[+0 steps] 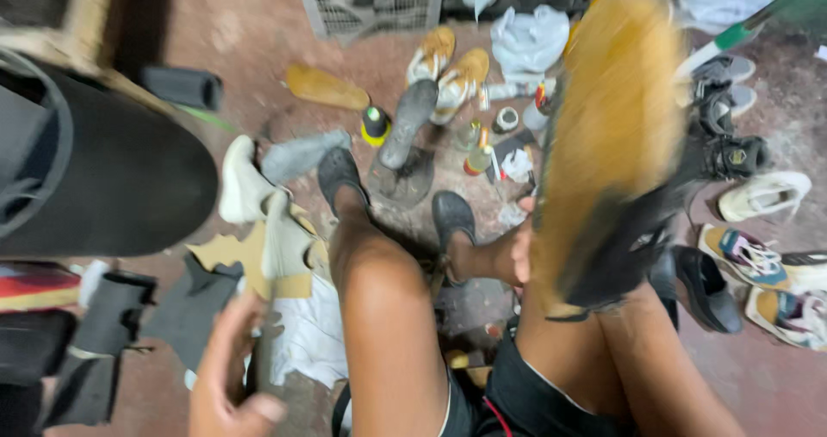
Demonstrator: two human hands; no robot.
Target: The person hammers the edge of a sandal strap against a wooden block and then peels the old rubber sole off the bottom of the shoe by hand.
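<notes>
Two bare hands are at work above a cluttered floor. The right hand, fingers clamped on its edge, holds up a blurred shoe with its tan sole facing the camera, above the right thigh. The left hand, low at the near edge, has its fingers curled around a thin grey tool. Sneakers lie along the floor's right edge; small bottles stand beyond the feet.

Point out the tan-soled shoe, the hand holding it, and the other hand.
Tan-soled shoe (613, 136), head view: middle of the tan sole.
Right hand (522, 252), head view: knuckles beside the shoe's heel.
Left hand (226, 372), head view: palm.
</notes>
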